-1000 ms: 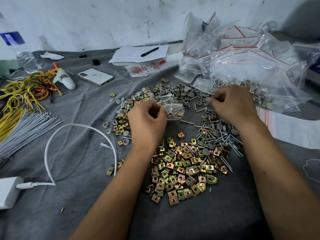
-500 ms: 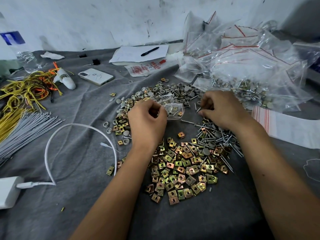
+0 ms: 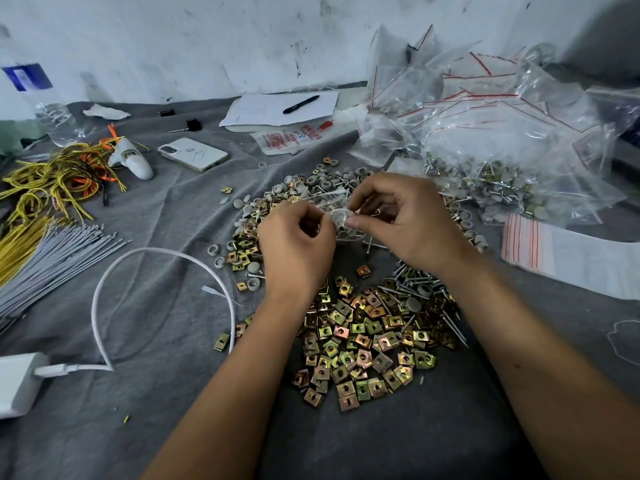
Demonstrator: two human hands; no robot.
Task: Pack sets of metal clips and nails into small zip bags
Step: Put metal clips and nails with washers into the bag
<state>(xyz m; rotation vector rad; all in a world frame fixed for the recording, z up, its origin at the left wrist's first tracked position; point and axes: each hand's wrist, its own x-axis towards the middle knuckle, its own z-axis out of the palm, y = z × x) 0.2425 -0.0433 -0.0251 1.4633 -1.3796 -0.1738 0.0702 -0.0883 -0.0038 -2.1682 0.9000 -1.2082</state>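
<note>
While both pinch it, the zip bag (image 3: 341,216) sits between left hand (image 3: 296,244) and right hand (image 3: 405,223).

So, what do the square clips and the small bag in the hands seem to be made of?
Square clips: probably plated metal, since they shine gold, green and pink. Small bag: thin clear plastic, see-through and crinkled, pinched by both hands.

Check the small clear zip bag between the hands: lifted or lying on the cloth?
Lifted. The small clear zip bag is pinched between the left hand and the right hand.
</note>
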